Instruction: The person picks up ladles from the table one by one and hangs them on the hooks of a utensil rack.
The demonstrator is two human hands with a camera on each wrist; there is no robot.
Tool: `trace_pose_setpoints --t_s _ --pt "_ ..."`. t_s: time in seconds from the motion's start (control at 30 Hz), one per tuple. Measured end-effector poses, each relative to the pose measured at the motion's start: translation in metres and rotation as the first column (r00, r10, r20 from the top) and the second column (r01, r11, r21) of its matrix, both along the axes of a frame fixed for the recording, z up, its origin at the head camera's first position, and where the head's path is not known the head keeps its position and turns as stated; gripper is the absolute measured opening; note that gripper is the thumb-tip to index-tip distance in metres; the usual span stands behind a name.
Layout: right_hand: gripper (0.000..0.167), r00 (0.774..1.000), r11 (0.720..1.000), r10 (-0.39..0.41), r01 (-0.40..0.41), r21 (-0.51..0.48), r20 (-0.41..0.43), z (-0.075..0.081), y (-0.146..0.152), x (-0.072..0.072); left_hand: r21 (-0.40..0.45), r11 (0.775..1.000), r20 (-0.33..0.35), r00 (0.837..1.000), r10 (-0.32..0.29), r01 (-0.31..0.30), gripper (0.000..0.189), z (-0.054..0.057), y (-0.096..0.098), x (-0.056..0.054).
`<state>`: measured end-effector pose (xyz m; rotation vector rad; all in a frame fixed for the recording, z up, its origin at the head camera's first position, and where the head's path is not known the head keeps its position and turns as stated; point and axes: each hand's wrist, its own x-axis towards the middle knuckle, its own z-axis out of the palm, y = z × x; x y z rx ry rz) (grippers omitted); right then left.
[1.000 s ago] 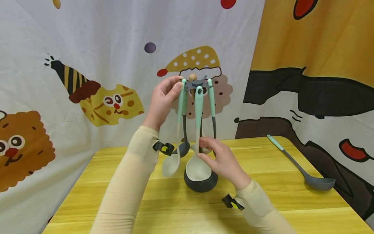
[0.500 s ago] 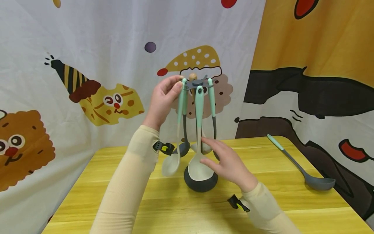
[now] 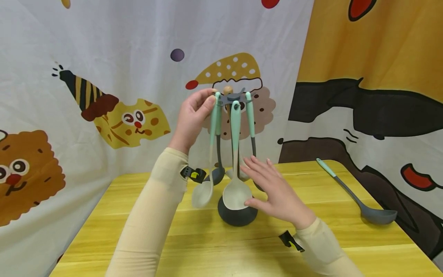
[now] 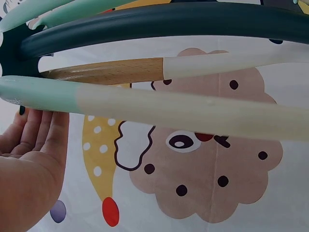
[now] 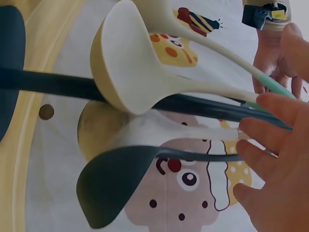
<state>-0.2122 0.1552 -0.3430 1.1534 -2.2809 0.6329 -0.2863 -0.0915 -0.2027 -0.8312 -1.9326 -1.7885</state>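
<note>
A dark grey utensil stand (image 3: 238,219) rises from the table, hung with several kitchen utensils that mostly have mint-green handles. At its top left, my left hand (image 3: 193,117) pinches the stand's rim beside a handle end. A cream-white ladle (image 3: 237,194) hangs at the front, its bowl before the stand's base. My right hand (image 3: 277,192) is just right of this ladle, fingers spread and straight, with nothing held. Left of it hangs another cream utensil (image 3: 202,195). In the right wrist view, a dark grey utensil (image 5: 116,186) and a pale-headed one (image 5: 101,128) hang near the ladle.
A loose dark grey ladle (image 3: 378,215) with a mint handle lies on the right of the yellow wooden table (image 3: 138,238). Behind the table hangs a patterned cloth (image 3: 145,46) with cartoon figures.
My right hand has let go of the white ladle and drawn back to the right, its fingers opening out. The ladle has shifted slightly. My left hand keeps its place at the stand's top.
</note>
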Motion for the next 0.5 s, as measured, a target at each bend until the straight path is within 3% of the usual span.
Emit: trace_pose_setpoints --t_s 0.5 --pt "0.096 0.996 0.994 -0.055 0.062 0.089 -0.071 -0.002 0.015 0.003 -0.003 1.0 -0.007 1.0 -0.001 0.001 0.033 -0.001 0.0 -0.001"
